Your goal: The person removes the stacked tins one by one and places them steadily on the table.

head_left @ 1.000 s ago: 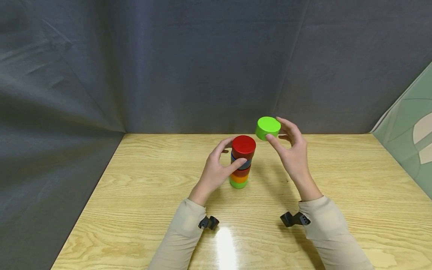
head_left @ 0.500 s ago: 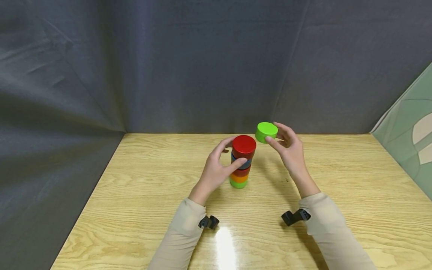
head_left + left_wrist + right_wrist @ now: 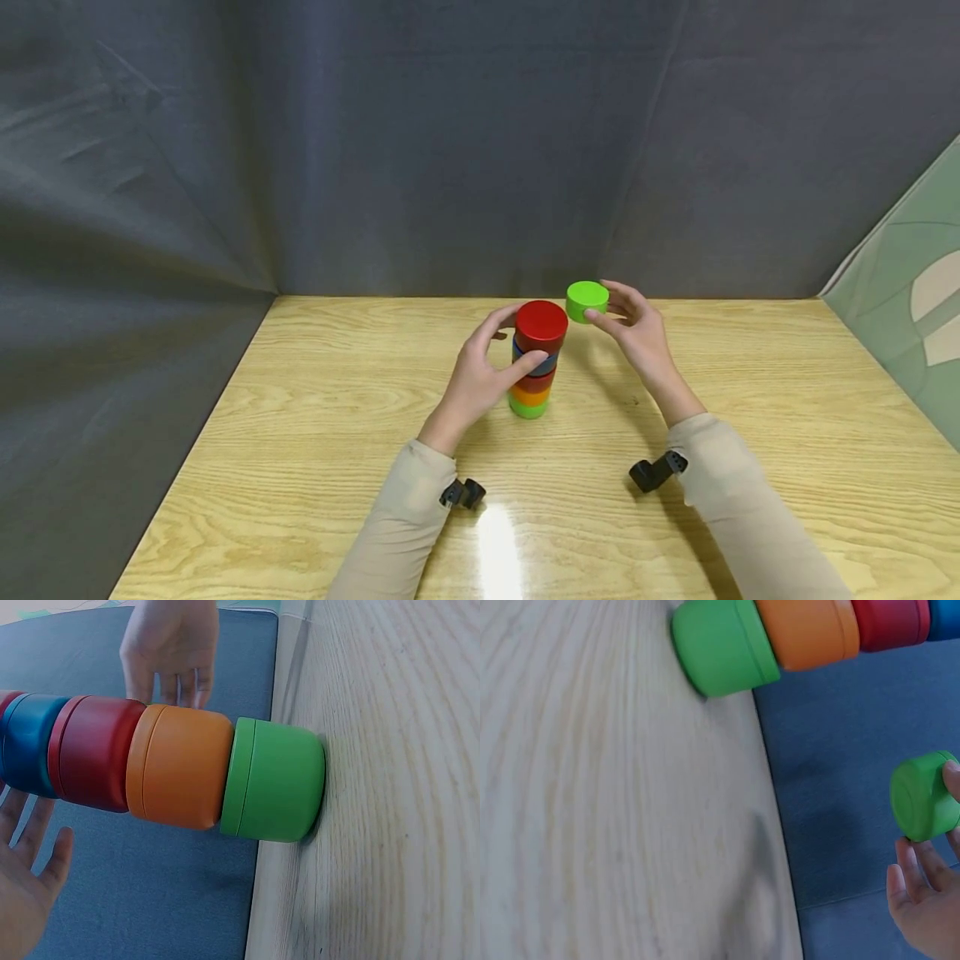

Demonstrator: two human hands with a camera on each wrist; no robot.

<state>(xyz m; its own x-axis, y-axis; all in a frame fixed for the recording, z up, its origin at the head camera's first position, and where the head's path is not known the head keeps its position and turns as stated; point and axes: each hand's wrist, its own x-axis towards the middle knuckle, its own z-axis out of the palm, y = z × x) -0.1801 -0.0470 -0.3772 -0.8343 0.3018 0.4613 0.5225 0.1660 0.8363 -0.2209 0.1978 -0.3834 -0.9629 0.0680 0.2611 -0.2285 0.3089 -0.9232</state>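
1. The right hand (image 3: 637,337) held a small green block (image 3: 587,300) just right of the middle of the head view. The block was round like a puck. It was up in the air, close beside the top of the stack and near the back edge of the counter (image 3: 300,433).

2. The right hand's fingers (image 3: 597,317) were curled round the block's side and pinched it between thumb and fingertips. The flat top showed bare.

3. The left hand (image 3: 480,375) was cupped round the upper part of the stack (image 3: 536,358), in the middle of the head view. Its thumb lay against the blue piece (image 3: 545,364). The other fingers bent round the far side, so I could not tell how hard they pressed.

4. From the top down, the stack had a red block (image 3: 542,323), the blue piece, a dark red one (image 3: 97,754), an orange one (image 3: 180,766) and a green one (image 3: 279,780) sitting on the counter.

5. The held block looked small, hard and light, most likely painted wood or plastic. It looked smooth and a bit shiny, so it could slip. It did not look easy to break.

6. The round side seemed the best place to hold it, with fingers on opposite sides and the flat faces left free.

7. The stack was tall and thin, so it looked easy to tip.
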